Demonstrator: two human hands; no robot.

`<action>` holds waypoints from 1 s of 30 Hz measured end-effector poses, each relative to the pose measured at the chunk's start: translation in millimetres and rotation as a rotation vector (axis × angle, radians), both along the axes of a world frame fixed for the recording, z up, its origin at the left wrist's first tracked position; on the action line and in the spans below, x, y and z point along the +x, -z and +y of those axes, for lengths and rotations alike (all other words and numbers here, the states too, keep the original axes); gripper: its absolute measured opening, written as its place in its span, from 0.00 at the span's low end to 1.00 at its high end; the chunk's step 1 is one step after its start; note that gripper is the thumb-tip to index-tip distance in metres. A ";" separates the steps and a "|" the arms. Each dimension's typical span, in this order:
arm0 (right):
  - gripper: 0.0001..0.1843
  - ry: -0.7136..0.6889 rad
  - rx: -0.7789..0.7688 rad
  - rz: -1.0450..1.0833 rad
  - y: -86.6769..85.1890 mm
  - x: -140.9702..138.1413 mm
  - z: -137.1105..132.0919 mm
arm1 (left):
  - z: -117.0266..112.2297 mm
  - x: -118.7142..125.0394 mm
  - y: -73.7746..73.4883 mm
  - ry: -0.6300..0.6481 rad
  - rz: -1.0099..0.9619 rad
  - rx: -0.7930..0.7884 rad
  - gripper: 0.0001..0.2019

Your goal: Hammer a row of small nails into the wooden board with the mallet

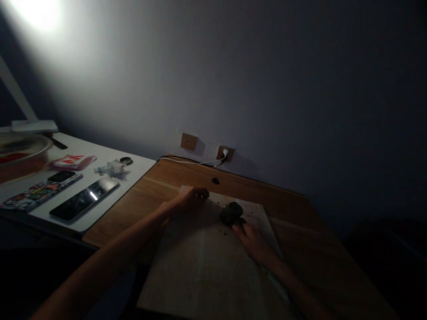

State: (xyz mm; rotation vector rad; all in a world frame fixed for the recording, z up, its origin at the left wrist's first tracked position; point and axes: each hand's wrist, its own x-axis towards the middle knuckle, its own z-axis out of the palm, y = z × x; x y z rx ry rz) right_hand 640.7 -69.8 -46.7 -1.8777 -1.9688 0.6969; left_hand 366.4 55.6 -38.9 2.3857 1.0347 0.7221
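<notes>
A pale wooden board (196, 266) lies on the brown desk. Near its far left corner rests my left hand (191, 198), its fingers curled and closed; anything in them is too dark to make out. My right hand (255, 242), on the board's right side, grips the near end of a dark rounded lump (231, 213), which could be a stone or clay. Just left of my right fingertips, a small yellowish piece (223, 232) lies on the board. Tiny crumbs are scattered between my hands and to the right of the lump.
On the white table at left are a phone (85, 198), a patterned flat case (40, 191), crumpled wrapping (113, 168), a red-and-white packet (73, 162) and a clear bowl (25, 155). A white plug (225, 152) with its cable sits in the wall socket behind the brown desk (300, 235).
</notes>
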 end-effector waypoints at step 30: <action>0.19 0.011 -0.021 0.015 -13.6 -10.7 -3.2 | 6.4 -3.0 19.0 0.019 0.017 0.060 0.07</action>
